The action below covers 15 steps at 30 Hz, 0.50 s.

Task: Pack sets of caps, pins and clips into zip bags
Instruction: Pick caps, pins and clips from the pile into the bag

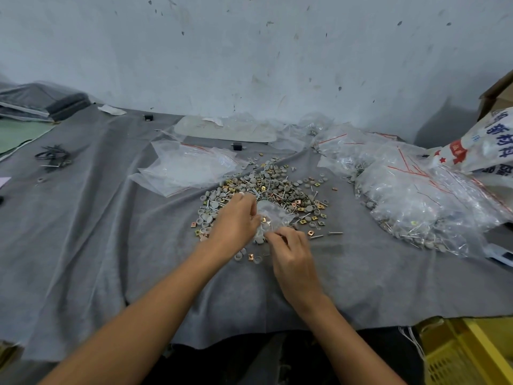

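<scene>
The right hand (291, 259) pinches the near edge of a small bag (274, 213) and the left hand (236, 220), it seems, grips its side, at the near edge of the pile (280, 187), where a weak pinch may tip it and spill parts.

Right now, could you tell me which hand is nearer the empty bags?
Left. The left hand sits just in front of the empty bags; the right hand is farther off, nearer the person and to the right.

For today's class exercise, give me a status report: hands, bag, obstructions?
Hands: left hand and right hand both hold small zip bag. Bag sits over loose pile of caps, pins and clips, some parts inside. Nothing blocking hands.
</scene>
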### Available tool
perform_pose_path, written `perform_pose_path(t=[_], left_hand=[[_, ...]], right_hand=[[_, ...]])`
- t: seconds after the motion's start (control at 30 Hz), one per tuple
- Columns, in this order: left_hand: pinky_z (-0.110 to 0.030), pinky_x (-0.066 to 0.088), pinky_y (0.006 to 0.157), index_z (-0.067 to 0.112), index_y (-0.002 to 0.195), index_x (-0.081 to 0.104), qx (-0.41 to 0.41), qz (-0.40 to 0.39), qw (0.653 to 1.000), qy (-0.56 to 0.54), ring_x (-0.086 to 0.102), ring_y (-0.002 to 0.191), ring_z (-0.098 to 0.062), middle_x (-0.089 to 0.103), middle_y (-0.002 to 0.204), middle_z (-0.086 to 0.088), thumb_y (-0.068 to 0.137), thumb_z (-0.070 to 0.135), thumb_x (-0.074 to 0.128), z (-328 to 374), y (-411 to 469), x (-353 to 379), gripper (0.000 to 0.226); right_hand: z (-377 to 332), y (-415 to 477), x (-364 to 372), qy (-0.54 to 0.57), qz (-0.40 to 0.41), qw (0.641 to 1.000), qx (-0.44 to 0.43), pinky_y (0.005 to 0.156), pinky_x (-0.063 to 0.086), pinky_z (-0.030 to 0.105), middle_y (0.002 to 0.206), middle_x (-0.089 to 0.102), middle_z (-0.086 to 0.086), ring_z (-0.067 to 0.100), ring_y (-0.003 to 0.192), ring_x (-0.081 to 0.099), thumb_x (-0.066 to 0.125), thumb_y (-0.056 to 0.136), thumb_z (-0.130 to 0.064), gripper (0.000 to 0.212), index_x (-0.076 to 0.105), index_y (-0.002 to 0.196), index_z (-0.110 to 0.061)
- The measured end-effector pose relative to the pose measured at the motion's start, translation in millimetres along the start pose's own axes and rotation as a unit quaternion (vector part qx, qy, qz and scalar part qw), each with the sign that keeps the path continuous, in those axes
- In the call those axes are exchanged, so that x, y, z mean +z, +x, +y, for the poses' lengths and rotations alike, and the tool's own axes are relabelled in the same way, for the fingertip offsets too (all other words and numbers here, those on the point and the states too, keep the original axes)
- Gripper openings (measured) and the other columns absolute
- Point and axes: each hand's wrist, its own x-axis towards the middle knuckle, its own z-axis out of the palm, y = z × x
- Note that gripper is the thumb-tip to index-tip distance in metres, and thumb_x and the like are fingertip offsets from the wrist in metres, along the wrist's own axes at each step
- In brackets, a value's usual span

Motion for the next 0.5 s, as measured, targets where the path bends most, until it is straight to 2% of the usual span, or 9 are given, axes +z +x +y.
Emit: perform_pose_path(t=[0.1,0.17,0.23,0.37,0.43,0.5], left_hand=[[-0.018,0.046,0.07,0.022,0.099,0.059,0.033,-0.085,0.995,-0.032,0.057,0.084,-0.006,0.058,0.093,0.017,0.096,0.022,0.063,10.0,2.8,3.4,0.005],[-0.019,0.049,0.075,0.024,0.099,0.064,0.03,-0.111,0.989,-0.091,0.059,0.086,-0.005,0.059,0.091,0.02,0.098,0.019,0.063,8.9,4.3,1.8,0.005],[-0.014,0.041,0.066,0.029,0.094,0.066,0.027,-0.103,0.987,-0.117,0.058,0.079,-0.003,0.059,0.085,0.023,0.098,0.017,0.062,2.5,2.8,-1.6,0.013],[-0.009,0.036,0.061,0.027,0.103,0.075,0.025,-0.06,0.992,-0.108,0.059,0.073,0.006,0.067,0.085,0.017,0.096,0.026,0.068,-10.6,-7.2,-6.2,0.01],[-0.013,0.035,0.058,0.03,0.096,0.074,0.025,-0.047,0.994,-0.095,0.059,0.069,0.002,0.068,0.078,0.012,0.098,0.03,0.065,-12.4,-11.2,-6.3,0.01],[-0.015,0.032,0.053,0.034,0.081,0.067,0.027,-0.04,0.995,-0.084,0.056,0.059,0.0,0.064,0.066,0.009,0.1,0.027,0.059,-12.7,-11.4,-5.6,0.022]], right_hand=[[-0.3,-0.8,-1.2,0.003,-0.003,1.0,-0.01,0.089,0.047,0.031,0.108,0.066,0.015,0.026,0.098,0.055,0.075,0.086,0.004,0.027,0.073,0.112,0.0],[-0.5,-0.9,-3.0,0.005,-0.011,1.0,0.003,0.088,0.051,0.033,0.109,0.067,0.015,0.029,0.097,0.06,0.076,0.085,0.004,0.029,0.073,0.113,0.001],[-1.0,0.3,-4.1,0.009,-0.021,1.0,0.019,0.085,0.054,0.036,0.11,0.067,0.016,0.031,0.096,0.064,0.076,0.085,0.005,0.028,0.073,0.113,0.001],[-1.4,2.1,-5.1,0.005,-0.024,1.0,0.014,0.084,0.053,0.034,0.116,0.065,0.018,0.031,0.1,0.061,0.075,0.088,0.001,0.023,0.074,0.111,0.0],[-2.7,1.8,-5.4,-0.014,-0.019,1.0,-0.006,0.083,0.054,0.034,0.121,0.064,0.017,0.029,0.106,0.054,0.075,0.089,-0.001,0.019,0.075,0.108,-0.003],[-3.9,1.7,-5.9,-0.031,-0.016,0.999,-0.039,0.084,0.056,0.036,0.126,0.066,0.013,0.027,0.106,0.052,0.072,0.09,-0.003,0.016,0.075,0.106,-0.007]])
